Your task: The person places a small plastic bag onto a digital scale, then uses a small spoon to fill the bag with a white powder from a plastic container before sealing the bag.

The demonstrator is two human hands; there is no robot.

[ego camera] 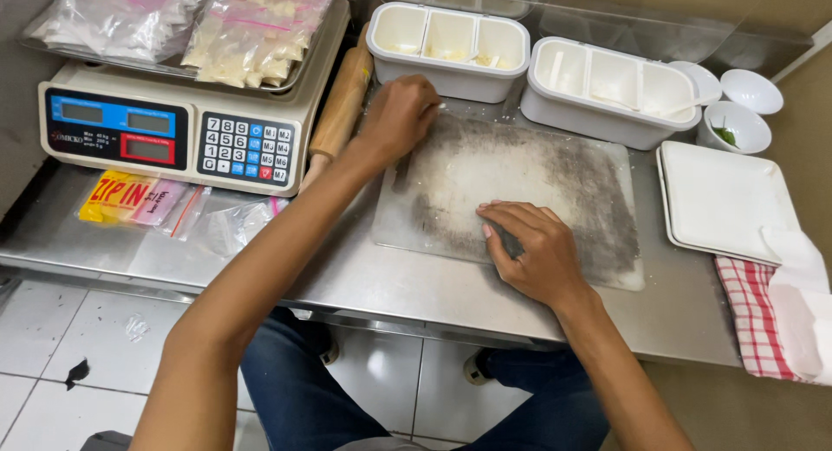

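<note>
- I stood at a stainless steel table (347,278) over a floor of pale tiles (52,330), looking straight down at my own arms.
- A grey board (598,200), dusted white with flour across its middle, lay flat in front of me on the table.
- My right hand (537,247) rested palm down on the near part of the board, fingers held close together and pointing left, pressed onto the floured patch and gripping nothing.
- My left hand (399,113) sat at the board's far left corner, fingers curled under; I could not tell whether it pinched anything.
- A wooden rolling pin (342,100) lay just beside my left hand, between it and a digital weighing scale (173,130).
- Clear bags of pale pieces (251,35) were piled on the scale's tray.
- Two white three-part containers (451,48) stood just beyond the board.
- To the right were a white square plate (724,200), small white bowls (737,126) and a red checked cloth (754,317).
</note>
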